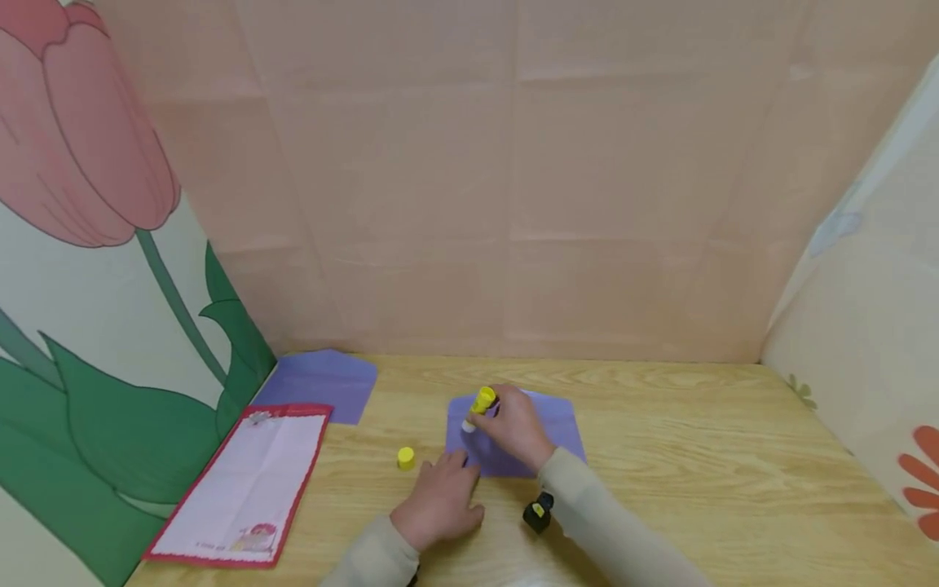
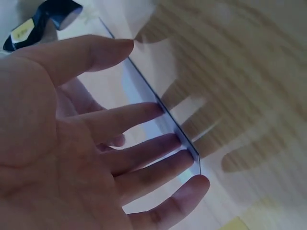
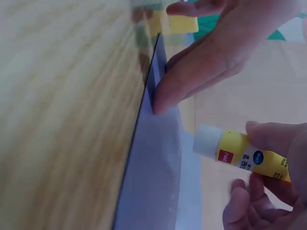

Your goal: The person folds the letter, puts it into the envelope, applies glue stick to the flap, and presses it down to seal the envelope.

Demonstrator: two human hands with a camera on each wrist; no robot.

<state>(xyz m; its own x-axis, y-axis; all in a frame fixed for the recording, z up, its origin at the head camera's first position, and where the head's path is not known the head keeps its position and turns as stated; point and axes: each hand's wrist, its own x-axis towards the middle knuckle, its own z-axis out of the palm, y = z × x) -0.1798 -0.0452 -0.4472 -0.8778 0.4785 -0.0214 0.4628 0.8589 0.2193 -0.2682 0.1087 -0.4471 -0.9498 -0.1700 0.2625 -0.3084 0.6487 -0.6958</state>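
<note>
My right hand (image 1: 519,424) pinches a yellow glue stick (image 1: 482,402) between thumb and fingers, above the left part of a purple envelope (image 1: 561,420). The stick tilts, its white end pointing down; in the right wrist view that white end (image 3: 207,141) stands a little apart from the paper. My left hand (image 1: 443,501) is spread with fairly straight fingers, its fingertips resting on the envelope's near left edge. The same edge runs under those fingertips (image 2: 184,158) in the left wrist view. A yellow cap (image 1: 406,458) stands on the table, left of the envelope.
Another purple envelope (image 1: 323,387) lies at the back left, by the wall. In front of it is a white sheet with a red border (image 1: 242,481). The wooden table (image 1: 682,456) meets a pink-covered wall (image 1: 513,204) behind. A black wrist device (image 1: 539,514) shows beside the right sleeve.
</note>
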